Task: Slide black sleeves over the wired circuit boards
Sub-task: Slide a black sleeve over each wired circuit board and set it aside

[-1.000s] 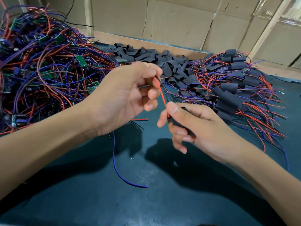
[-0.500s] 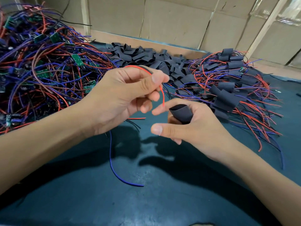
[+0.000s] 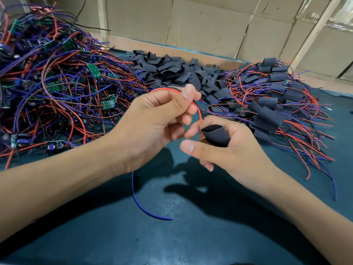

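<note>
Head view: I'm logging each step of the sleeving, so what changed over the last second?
The right hand turned the black sleeve mouth-up, its thumb now off it. The left hand looped the red wire over its fingers, tip now at the sleeve's mouth. Both grips held; the piles and the dangling blue wire stayed.
</note>
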